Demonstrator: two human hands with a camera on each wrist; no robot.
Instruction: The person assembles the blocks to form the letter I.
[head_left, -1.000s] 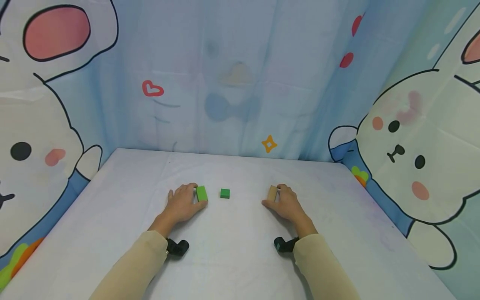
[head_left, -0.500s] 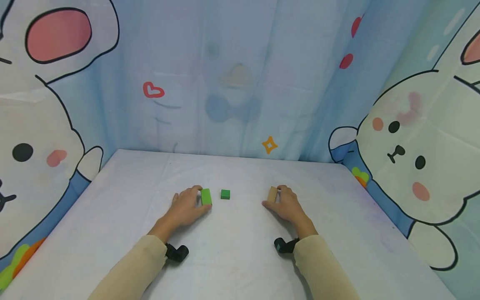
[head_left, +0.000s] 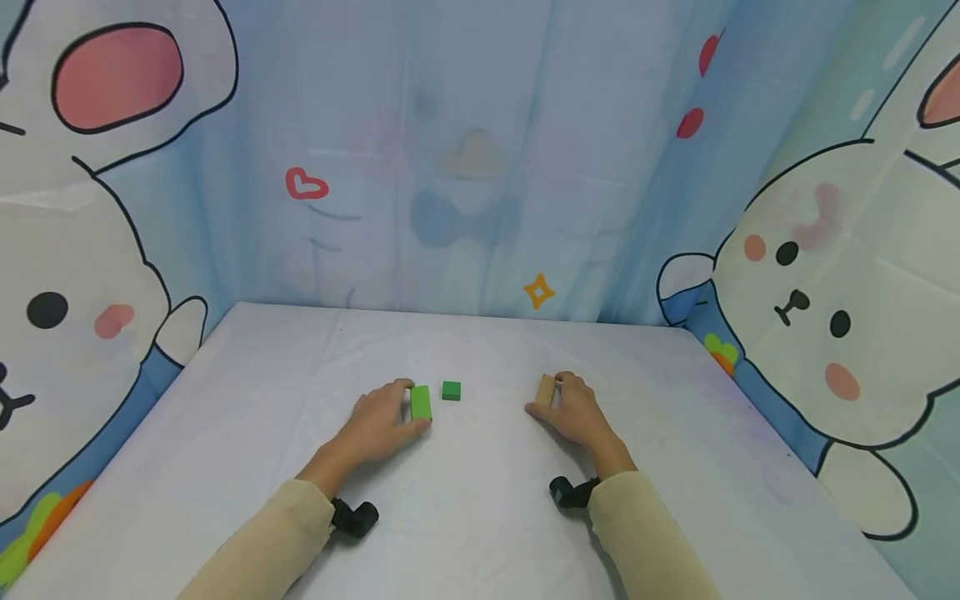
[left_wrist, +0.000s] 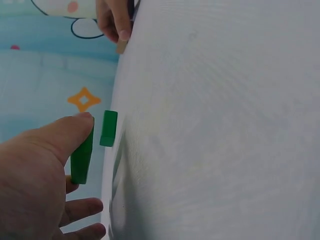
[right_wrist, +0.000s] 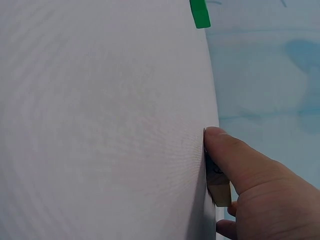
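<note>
now | left fingers [head_left: 397, 387] pinch lime block [head_left: 421, 402], shifted rightward | right fingers [head_left: 568, 380] pinch tan block [head_left: 546, 390]

There are three blocks in all: one light green block [head_left: 422, 403], one smaller dark green block [head_left: 451, 391] and one tan block [head_left: 545, 390]. One left hand [head_left: 382, 425] and one right hand [head_left: 576, 410] make two hands. There are two beige sleeves [head_left: 262, 533] [head_left: 648, 533], two black wrist devices [head_left: 356, 519] [head_left: 572, 492], one white surface [head_left: 480, 508], two large cartoon animals [head_left: 82, 258] [head_left: 885, 292], one red heart outline [head_left: 303, 196], one orange star [head_left: 539, 302] and two red marks [head_left: 708, 56] [head_left: 690, 123].
</note>
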